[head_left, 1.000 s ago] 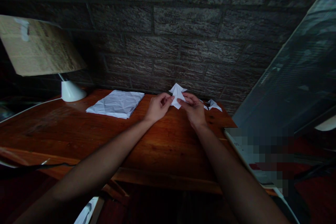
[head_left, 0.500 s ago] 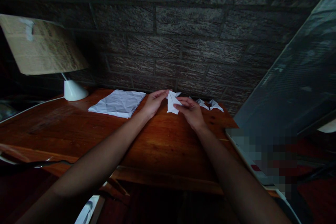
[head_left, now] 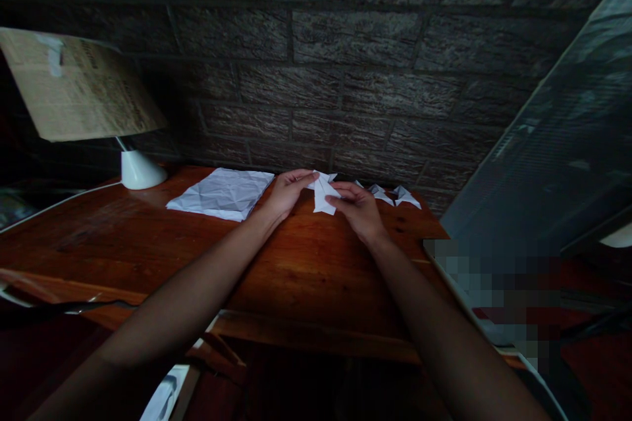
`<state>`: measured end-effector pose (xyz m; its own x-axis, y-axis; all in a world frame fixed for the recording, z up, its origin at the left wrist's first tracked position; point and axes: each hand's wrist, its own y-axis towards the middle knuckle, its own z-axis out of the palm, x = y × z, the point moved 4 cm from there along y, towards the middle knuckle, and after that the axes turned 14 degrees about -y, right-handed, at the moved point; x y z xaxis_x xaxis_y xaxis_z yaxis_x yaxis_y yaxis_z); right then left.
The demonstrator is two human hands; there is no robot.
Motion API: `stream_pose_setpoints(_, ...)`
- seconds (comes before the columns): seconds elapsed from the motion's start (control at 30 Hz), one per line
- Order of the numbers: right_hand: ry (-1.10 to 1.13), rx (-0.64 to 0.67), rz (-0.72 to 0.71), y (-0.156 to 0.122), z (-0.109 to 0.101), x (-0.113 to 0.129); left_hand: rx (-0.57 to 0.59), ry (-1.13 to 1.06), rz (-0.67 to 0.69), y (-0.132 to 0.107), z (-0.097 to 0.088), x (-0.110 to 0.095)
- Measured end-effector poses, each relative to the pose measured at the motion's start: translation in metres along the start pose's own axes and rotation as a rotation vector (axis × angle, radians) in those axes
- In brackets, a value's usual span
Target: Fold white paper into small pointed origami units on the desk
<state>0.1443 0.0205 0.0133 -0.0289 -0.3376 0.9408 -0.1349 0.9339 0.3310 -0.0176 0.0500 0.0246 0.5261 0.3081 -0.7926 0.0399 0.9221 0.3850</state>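
A small folded white paper piece [head_left: 323,196] is held between both my hands just above the back of a brown wooden table [head_left: 148,250]. My left hand [head_left: 286,194] pinches its upper left edge with fingers closed on it. Closing on the piece from the right is my right hand [head_left: 359,209], thumb and fingers pressed on its lower part. A creased white sheet of paper [head_left: 222,193] lies flat on the table to the left of my left hand.
Two small folded white paper shapes [head_left: 395,196] lie at the table's back right. A white-based lamp [head_left: 141,174] with a tan shade [head_left: 79,89] stands at the back left. A dark brick wall runs behind. A flat object [head_left: 488,316], partly blurred, lies at the right edge.
The folded paper has been lowered and turned from a raised, spread shape to a narrower one near the table. Both hands dropped slightly with it.
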Motion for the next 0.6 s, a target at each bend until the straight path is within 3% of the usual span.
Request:
stream_pose_setpoints(0.23, -0.045, 0.007, 0.001, 0.0015, 0.0007, -0.0035, -0.080, -0.178, -0.187, -0.0023, 0.0019, -0.0006)
stream_pose_setpoints(0.43, -0.061, 0.012, 0.005, 0.0014, 0.0011, -0.0034, -0.102, -0.170, -0.206, -0.0029, -0.0005, 0.0025)
stream_pose_setpoints(0.6, -0.009, -0.038, 0.072, 0.0007, -0.0033, -0.0031, 0.022, -0.120, -0.165, -0.0050, 0.0075, 0.0039)
